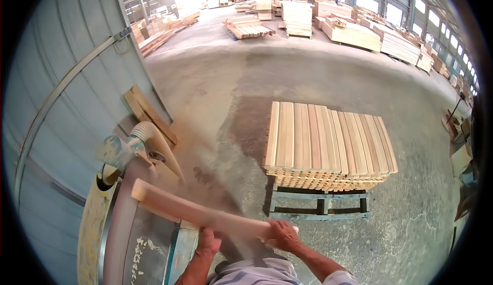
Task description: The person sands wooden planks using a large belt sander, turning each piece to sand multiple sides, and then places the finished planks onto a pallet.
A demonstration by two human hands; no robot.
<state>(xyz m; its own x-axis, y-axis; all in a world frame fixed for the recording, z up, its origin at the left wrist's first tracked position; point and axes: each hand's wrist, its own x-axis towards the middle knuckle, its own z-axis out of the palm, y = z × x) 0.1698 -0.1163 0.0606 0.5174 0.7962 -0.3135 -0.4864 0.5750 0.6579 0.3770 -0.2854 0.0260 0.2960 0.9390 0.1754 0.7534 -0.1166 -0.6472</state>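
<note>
A wooden board (200, 211) lies slantwise across the front of my body, its far left end over the edge of the belt sander (127, 215). My right hand (284, 235) is closed round the board near its right end. Under the board's middle is my left hand (209, 240), its thumb side against the lower edge; its fingers are partly hidden by the wood. The sander's broad belt runs along its left side, beside a dark metal table with worn patches. Whether the board touches the belt cannot be told.
Ahead to the right, stacked wooden boards (327, 138) rest on a blue-grey pallet (319, 217). A dust hose (154, 134) curves behind the sander. Wooden planks (148, 111) lean on the corrugated metal wall (69, 104) at left. Timber stacks (296, 19) stand far back.
</note>
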